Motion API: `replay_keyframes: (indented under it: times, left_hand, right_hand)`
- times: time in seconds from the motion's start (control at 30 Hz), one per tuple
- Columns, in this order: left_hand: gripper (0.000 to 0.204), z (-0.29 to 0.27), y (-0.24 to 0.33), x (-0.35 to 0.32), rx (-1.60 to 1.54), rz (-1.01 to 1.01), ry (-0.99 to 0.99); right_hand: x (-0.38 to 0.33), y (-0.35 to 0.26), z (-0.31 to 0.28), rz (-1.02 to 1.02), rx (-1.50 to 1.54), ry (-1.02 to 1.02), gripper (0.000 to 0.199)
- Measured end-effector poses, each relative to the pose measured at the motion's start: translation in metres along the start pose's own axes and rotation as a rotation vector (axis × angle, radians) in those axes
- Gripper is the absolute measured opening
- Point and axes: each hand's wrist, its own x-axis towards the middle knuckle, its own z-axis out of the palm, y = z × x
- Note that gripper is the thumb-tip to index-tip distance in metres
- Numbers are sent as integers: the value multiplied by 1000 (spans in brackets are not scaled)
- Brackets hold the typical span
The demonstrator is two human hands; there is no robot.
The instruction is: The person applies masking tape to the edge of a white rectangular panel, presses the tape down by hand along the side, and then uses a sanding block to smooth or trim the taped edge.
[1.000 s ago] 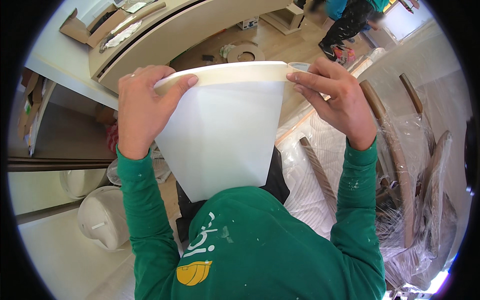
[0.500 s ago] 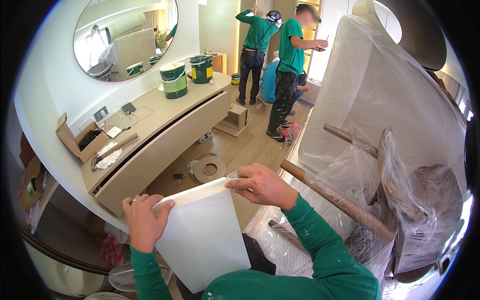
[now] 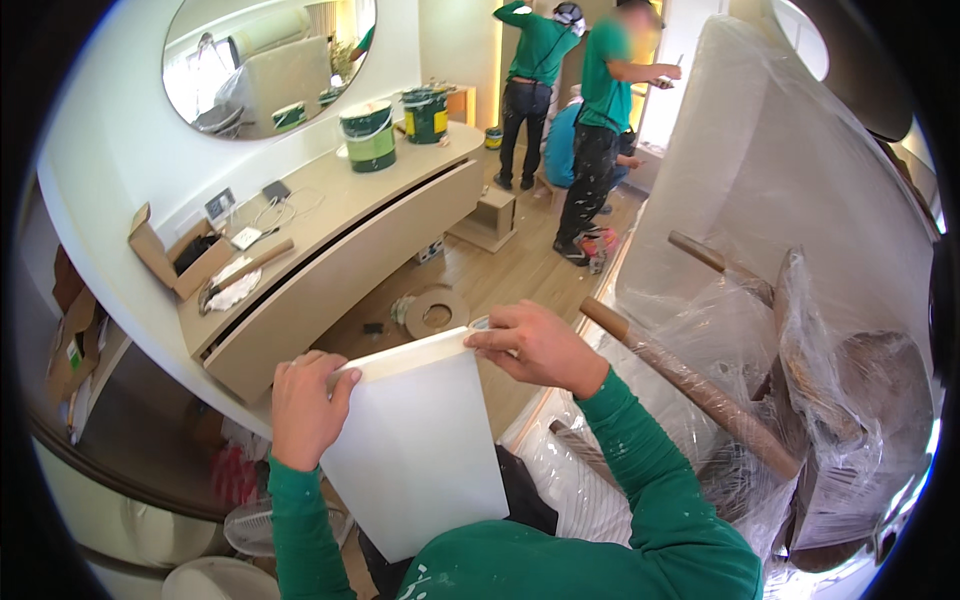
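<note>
At left, the white panel (image 3: 415,450), upright before the torso, is held at its top corner in the left hand's (image 3: 312,405) narrow grip. Pale tape (image 3: 415,355) is laid along the top edge, seemingly full width; the tape roll (image 3: 480,323), pinched by the right hand (image 3: 540,345), appears not yet detached. Beyond, paint buckets (image 3: 368,140) are carried on a beige tabletop (image 3: 330,215); at right, furniture (image 3: 830,400) is wrapped in film.

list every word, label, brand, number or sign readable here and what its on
No wording is clear enough to quote.
Green shirt: white marks cut off at the lower edge, unreadable.
Light-and-dark green bucket: markings too small to read.
Green-and-yellow bucket: markings too small to read.
White panel: no lettering seen.
</note>
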Motion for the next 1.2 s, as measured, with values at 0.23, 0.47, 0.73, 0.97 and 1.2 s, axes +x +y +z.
replay_keyframes:
  times: [0.23, 0.47, 0.73, 0.97, 1.2]
  left_hand:
    - [24, -1, -2, 4, 33, -3, -129]
    - [24, -3, 2, -1, -25, -38, -124]
    - [24, 6, 2, 5, -125, 25, -74]
    - [31, 4, 6, 0, -129, -92, -126]
    - [31, 6, 8, -6, -139, -130, -81]
  right_hand:
    - [-5, 2, 7, 70, -2, -12, 22]
    - [-5, 1, 13, 29, -25, 21, 22]
    - [-8, 4, 8, 28, -36, 40, 20]
    - [-8, 0, 8, 27, -9, 24, 22]
    - [-8, 0, 5, -2, 9, 17, 26]
